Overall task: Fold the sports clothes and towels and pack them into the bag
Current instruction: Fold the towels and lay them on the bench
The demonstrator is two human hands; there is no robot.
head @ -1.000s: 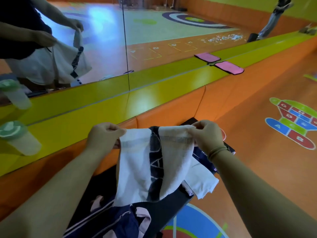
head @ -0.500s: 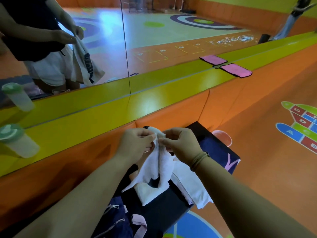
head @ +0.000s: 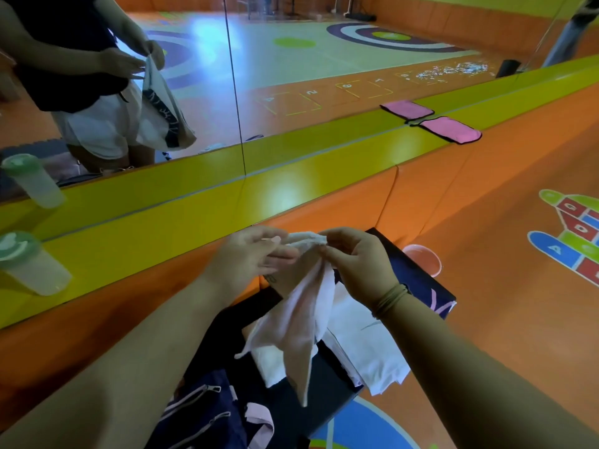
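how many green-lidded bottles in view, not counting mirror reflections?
1. The bottle stands on the yellow ledge at far left; the one above it is its mirror image. Others may be out of frame.

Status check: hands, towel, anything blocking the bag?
Right hand pinches top of white towel; it hangs bunched. Left hand open beside it. Bag below, path looks clear.

The towel (head: 301,319) hangs from the right hand (head: 353,264) over the mat (head: 327,400), the left hand (head: 249,257) just beside its top. On the mat a folded garment (head: 366,345) lies right of it and the bag (head: 201,413) sits nearest, at left. Behind runs the ledge (head: 291,176), bottle (head: 29,264) on it at left, cloth (head: 450,131) far right, mirror (head: 324,59) behind.
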